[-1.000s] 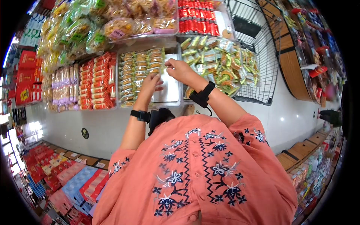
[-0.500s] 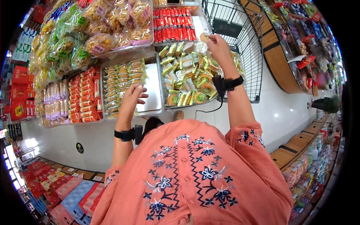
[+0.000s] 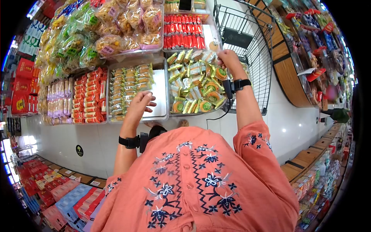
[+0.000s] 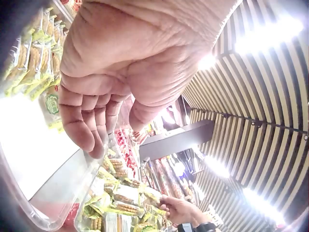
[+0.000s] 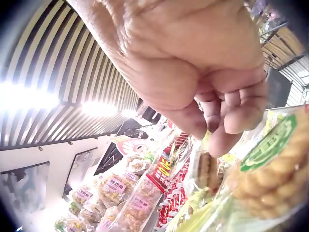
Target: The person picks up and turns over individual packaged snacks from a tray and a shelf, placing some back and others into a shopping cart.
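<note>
In the head view my right hand [image 3: 231, 61] reaches over the far right of a clear bin [image 3: 166, 83] heaped with wrapped biscuits [image 3: 193, 83]. Seen from the right wrist, its thumb and fingertips pinch the yellow end of a small biscuit packet [image 5: 207, 171], beside a larger round biscuit [image 5: 270, 169] with a green label. My left hand [image 3: 138, 108] hovers palm inward, fingers loosely bent, holding nothing. Below it is a bin where biscuit packets [image 3: 127, 87] stand in rows beside a bare white board [image 3: 157, 92].
A wire shopping cart [image 3: 253, 69] stands right of the bins. Behind lie a tray of red-wrapped bars [image 3: 183, 33] and bagged snacks [image 3: 112, 42]. Red and white packets [image 3: 91, 94] fill a bin on the left. A wood-sided display [image 3: 295, 77] curves along the right.
My right hand has gone from the row-filled bin to the far edge of the heaped biscuits, then slightly lower. The left hand has drawn back a little and stays near the white board.
</note>
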{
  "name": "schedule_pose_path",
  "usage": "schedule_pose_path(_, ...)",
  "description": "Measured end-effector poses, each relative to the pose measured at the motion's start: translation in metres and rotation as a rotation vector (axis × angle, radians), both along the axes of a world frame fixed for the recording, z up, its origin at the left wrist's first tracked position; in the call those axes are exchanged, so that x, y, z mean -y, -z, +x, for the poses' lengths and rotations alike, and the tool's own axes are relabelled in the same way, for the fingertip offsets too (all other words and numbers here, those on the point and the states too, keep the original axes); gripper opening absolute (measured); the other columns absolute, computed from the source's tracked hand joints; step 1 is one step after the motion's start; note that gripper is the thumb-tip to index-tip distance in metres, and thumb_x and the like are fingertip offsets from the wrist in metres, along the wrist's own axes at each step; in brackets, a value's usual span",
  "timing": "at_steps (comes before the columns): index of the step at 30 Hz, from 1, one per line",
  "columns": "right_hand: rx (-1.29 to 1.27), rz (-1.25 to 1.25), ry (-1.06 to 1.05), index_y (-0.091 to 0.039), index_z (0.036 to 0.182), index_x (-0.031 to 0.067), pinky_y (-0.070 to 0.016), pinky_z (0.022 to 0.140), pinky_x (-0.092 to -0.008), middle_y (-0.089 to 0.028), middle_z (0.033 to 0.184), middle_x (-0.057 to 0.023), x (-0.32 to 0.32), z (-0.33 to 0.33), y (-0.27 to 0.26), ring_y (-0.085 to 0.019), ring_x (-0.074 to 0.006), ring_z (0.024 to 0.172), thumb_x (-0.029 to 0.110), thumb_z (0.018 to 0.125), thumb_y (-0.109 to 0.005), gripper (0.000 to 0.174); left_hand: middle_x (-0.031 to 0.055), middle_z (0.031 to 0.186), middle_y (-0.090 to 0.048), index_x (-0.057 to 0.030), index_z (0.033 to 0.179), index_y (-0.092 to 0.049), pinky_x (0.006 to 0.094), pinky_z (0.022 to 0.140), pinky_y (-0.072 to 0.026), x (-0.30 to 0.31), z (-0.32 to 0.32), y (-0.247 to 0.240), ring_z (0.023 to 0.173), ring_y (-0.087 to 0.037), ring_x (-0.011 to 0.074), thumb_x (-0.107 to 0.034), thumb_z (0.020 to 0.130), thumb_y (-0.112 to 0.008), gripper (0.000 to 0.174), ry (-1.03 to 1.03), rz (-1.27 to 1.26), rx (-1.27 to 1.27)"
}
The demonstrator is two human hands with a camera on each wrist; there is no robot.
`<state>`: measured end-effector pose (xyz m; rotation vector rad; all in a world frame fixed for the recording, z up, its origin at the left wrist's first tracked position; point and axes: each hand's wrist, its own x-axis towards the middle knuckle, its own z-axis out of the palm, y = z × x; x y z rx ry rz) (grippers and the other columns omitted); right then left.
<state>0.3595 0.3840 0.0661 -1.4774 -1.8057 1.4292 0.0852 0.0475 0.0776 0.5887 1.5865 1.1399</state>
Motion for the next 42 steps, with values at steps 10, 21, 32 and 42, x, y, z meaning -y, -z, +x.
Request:
schedule_pose_path(10, -0.169, 0.107, -0.103, -0.062, 0.096, -0.0016, -0.0515, 0.055, -0.0276, -0.068, 0.077, -0.0099, 0.089, -0.028, -0.101, -0.067, -0.0152, 0.065, 0.022, 0.096, -0.056, 0.025, 0.0181, 0.147, -0.049, -0.0001, 0.149, -0.039, 0.0385, 0.101, -0.0496, -0.058, 0.028, -0.036, 0.128, -0.056, 0.0276, -0.024, 0.095, -0.070, 0.067, 0.204, 0.383, -0.371)
schedule_pose_path(21, -0.411, -0.253, -0.307, -0.057, 0.093, 0.0052, -0.0496, 0.055, -0.0217, -0.066, 0.078, -0.0054, 0.147, -0.063, -0.102, -0.065, -0.0105, 0.064, 0.035, 0.103, -0.055, 0.032, 0.0033, 0.111, -0.068, -0.0011, 0.131, -0.057, 0.0247, 0.075, -0.0520, -0.052, 0.039, -0.051, 0.090, -0.066, 0.0121, -0.026, 0.102, -0.062, 0.038, 0.091, 0.381, 0.028)
schedule_pose_path(32, -0.405, -0.279, -0.429, -0.061, 0.102, 0.0024, -0.0499, 0.053, -0.0217, -0.065, 0.077, -0.0019, 0.155, -0.083, -0.079, -0.066, -0.0089, 0.062, 0.022, 0.100, -0.058, 0.020, 0.0097, 0.106, -0.072, -0.0008, 0.121, -0.060, 0.0281, 0.071, -0.0524, -0.027, 0.032, -0.042, 0.086, -0.068, 0.0149, -0.030, 0.107, -0.051, 0.034, -0.051, 0.346, 0.256)
schedule_pose_path(42, -0.526, -0.358, -0.409, -0.061, 0.105, 0.0034, -0.0493, 0.053, -0.0216, -0.065, 0.076, -0.0019, 0.161, -0.082, -0.075, -0.065, -0.0089, 0.061, 0.023, 0.100, -0.058, 0.021, 0.0106, 0.106, -0.071, -0.0006, 0.122, -0.061, 0.0289, 0.074, -0.0518, -0.022, 0.031, -0.046, 0.088, -0.067, 0.0152, -0.033, 0.108, -0.048, 0.037, -0.036, 0.353, 0.307)
